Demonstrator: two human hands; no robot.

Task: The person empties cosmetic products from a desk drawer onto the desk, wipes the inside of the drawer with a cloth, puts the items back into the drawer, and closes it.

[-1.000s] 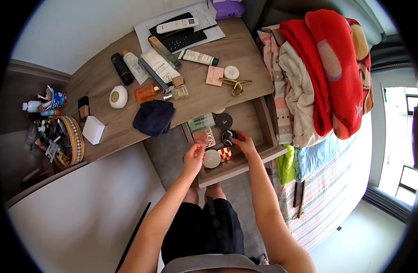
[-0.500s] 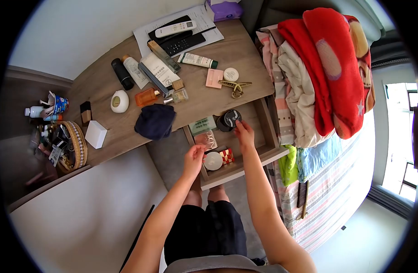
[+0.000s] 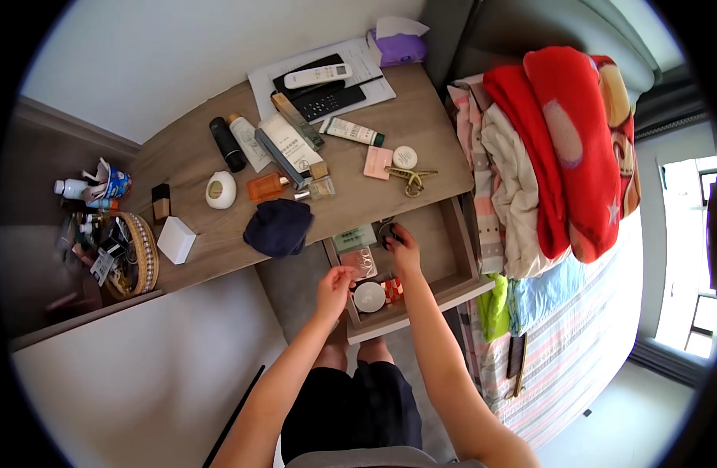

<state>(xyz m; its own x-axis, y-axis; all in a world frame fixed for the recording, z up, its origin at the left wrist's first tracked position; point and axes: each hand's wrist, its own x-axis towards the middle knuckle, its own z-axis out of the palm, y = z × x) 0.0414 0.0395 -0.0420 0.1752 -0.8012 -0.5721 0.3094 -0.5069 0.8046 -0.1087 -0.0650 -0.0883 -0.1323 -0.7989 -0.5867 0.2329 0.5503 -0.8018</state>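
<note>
My right hand (image 3: 403,251) reaches into the pulled-out drawer (image 3: 452,282), its fingers closed on a round black container (image 3: 386,233), mostly hidden behind them. At the drawer's left side is my left hand (image 3: 335,292), fingers loosely curled with nothing visible in them, beside a pink compact with large lettering (image 3: 359,263). A pale green packet (image 3: 354,238) lies behind that compact. Nearer the drawer front are a round white-topped container (image 3: 369,297) and a red-and-white checked box (image 3: 392,290).
On the desk (image 3: 350,206) lie a dark cloth (image 3: 278,227), bottles, tubes, a pink box (image 3: 377,163), a gold hair claw (image 3: 414,181) and a remote (image 3: 318,76). A bead-rimmed basket (image 3: 146,253) stands left. Folded red blankets (image 3: 565,148) are piled on the bed at right.
My right hand has shifted the black container leftward inside the drawer, toward the green packet. My left hand stays near the pink compact. The view has tilted slightly upward.
</note>
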